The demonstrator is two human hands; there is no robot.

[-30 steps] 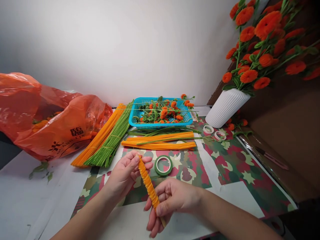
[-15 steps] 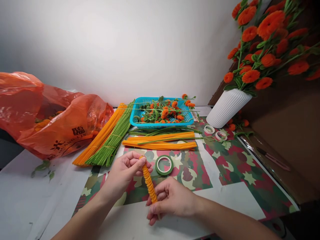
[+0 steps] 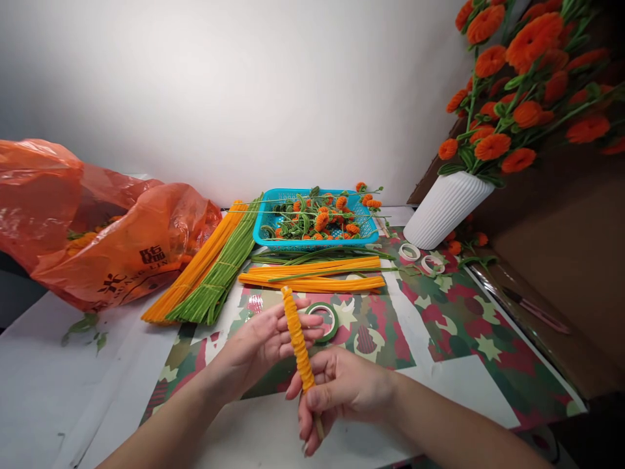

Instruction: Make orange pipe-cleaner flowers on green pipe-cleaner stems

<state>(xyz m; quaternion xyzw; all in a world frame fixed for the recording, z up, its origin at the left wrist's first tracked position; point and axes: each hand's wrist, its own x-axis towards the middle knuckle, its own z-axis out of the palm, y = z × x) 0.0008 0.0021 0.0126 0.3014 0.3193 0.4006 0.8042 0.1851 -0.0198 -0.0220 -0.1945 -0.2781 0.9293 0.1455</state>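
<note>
My right hand (image 3: 336, 391) grips the lower end of a thin stick (image 3: 319, 428) wound with an orange-yellow pipe cleaner (image 3: 297, 335) in a tight coil. The coil tilts up and to the left, and its top end is free. Just behind it my left hand (image 3: 273, 335) lies open, palm up, with the fingers stretched out to the right; whether it touches the coil I cannot tell. A roll of green tape (image 3: 332, 314) lies flat on the table beyond, partly covered by my left fingers.
Orange and green pipe cleaners (image 3: 312, 283) lie across the table, with bundles (image 3: 209, 286) to their left. Behind stands a blue basket (image 3: 266, 242) of small orange flowers. An orange bag (image 3: 122, 260) is at left; a white vase (image 3: 446, 210) and white tape rolls (image 3: 409, 253) are at right.
My left hand has let go of the coil's top end and opened its fingers. The coil has swung slightly up and right in my right hand.
</note>
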